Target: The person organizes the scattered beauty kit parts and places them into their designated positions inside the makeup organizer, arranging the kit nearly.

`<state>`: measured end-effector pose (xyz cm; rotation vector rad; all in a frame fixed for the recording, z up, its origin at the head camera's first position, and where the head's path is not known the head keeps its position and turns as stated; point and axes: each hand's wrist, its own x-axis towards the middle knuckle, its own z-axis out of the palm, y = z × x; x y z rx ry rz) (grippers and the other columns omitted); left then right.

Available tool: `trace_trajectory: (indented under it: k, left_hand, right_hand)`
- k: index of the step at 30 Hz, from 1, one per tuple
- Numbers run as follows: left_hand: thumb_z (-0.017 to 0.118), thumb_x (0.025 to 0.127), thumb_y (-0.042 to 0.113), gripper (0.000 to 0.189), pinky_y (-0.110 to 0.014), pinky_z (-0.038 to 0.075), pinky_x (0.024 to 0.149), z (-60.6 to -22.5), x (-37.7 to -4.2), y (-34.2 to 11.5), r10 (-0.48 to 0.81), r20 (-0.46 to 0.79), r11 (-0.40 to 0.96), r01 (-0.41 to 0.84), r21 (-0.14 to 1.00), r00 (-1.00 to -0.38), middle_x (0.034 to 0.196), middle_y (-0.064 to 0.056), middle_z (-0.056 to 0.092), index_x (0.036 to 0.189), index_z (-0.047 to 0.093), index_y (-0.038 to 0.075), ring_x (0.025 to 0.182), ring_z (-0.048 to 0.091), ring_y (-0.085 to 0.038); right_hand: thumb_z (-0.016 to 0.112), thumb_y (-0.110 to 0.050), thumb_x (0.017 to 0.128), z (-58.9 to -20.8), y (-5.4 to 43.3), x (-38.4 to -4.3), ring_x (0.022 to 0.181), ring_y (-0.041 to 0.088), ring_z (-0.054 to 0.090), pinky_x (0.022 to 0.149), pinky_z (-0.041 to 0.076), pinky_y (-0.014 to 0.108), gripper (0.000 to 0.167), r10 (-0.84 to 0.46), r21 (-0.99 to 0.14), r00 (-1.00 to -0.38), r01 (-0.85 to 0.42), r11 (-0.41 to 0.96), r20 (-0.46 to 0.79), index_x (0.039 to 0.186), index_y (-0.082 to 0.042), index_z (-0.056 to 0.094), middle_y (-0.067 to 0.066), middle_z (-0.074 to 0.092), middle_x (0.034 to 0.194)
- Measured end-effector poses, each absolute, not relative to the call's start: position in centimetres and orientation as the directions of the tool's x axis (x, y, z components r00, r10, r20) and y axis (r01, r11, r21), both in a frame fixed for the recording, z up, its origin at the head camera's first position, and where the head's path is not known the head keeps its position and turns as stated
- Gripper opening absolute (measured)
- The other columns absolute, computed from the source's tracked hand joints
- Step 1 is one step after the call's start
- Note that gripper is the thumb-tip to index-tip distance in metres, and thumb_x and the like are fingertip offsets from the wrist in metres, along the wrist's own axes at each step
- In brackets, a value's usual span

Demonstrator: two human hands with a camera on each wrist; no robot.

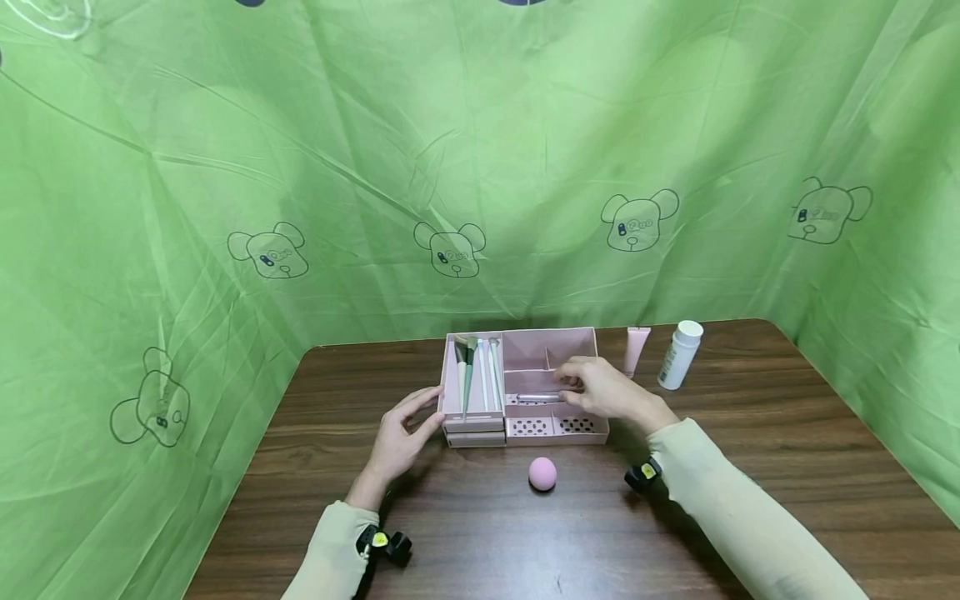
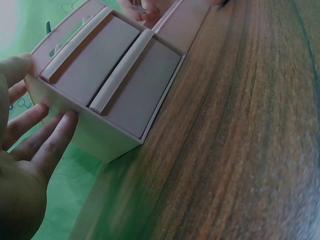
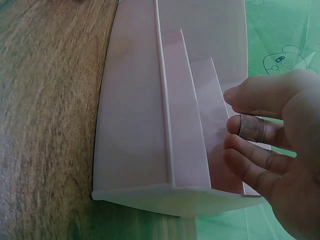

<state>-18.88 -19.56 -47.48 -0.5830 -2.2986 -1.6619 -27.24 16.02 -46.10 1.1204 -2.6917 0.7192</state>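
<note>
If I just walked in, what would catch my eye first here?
Probably the bright green cloth with bear-like faces, filling the background. Next, the pink organizer stands out on the dark wooden table, with brushes in its left part. A pink ball sits in front of it.

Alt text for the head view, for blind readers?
A person's right hand is over a pink organizer, near a slim tube lying inside; the left hand touches the organizer's left side. Makeup brushes lie in its left section. A pink ball sits in front on the wooden table, with a pink squeeze tube and white bottle to the right.
</note>
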Motion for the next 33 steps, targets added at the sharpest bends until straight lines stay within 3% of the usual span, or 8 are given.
trace_trajectory:
  k: [8, 22, 29, 33]
  left_hand:
    - [0.067, 0.091, 0.003, 0.039, -0.023, 0.053, 0.097, -47.5, -18.8, -19.4, 0.185, 0.415, 0.271, 0.452, 0.850, -0.891, 0.130, -0.022, 0.059, 0.128, 0.059, -0.005, 0.116, 0.061, -0.033]
    - [0.067, 0.090, 0.004, 0.040, -0.022, 0.052, 0.097, -47.3, -19.0, -19.6, 0.179, 0.412, 0.272, 0.447, 0.852, -0.894, 0.131, -0.020, 0.059, 0.129, 0.060, -0.004, 0.117, 0.060, -0.031]
    - [0.068, 0.091, 0.005, 0.040, -0.020, 0.051, 0.098, -47.4, -18.9, -19.6, 0.177, 0.412, 0.276, 0.447, 0.851, -0.894, 0.131, -0.020, 0.059, 0.129, 0.059, -0.004, 0.117, 0.060, -0.033]
    - [0.068, 0.090, 0.004, 0.040, -0.023, 0.051, 0.099, -47.4, -18.9, -19.6, 0.180, 0.414, 0.275, 0.450, 0.849, -0.892, 0.131, -0.020, 0.059, 0.129, 0.059, -0.005, 0.116, 0.060, -0.034]
  right_hand:
    - [0.076, -0.010, 0.080, -45.8, 16.2, -26.6, 0.082, 0.019, 0.064, 0.073, 0.060, 0.030, 0.030, -0.625, -0.440, -0.711, -0.697, 0.566, 0.323, 0.108, -0.002, 0.070, 0.009, 0.069, 0.093]
    - [0.076, -0.018, 0.082, -45.2, 16.0, -25.7, 0.085, 0.020, 0.066, 0.074, 0.060, 0.033, 0.029, -0.595, -0.517, -0.739, -0.660, 0.545, 0.316, 0.109, -0.010, 0.069, 0.006, 0.069, 0.098]
    - [0.077, -0.014, 0.082, -45.3, 15.9, -25.1, 0.084, 0.023, 0.065, 0.073, 0.060, 0.037, 0.029, -0.600, -0.552, -0.731, -0.661, 0.507, 0.325, 0.109, -0.006, 0.069, 0.007, 0.069, 0.094]
    - [0.078, -0.017, 0.082, -45.2, 15.9, -24.7, 0.084, 0.019, 0.065, 0.074, 0.059, 0.034, 0.028, -0.604, -0.543, -0.722, -0.674, 0.501, 0.337, 0.108, -0.012, 0.070, 0.005, 0.069, 0.094]
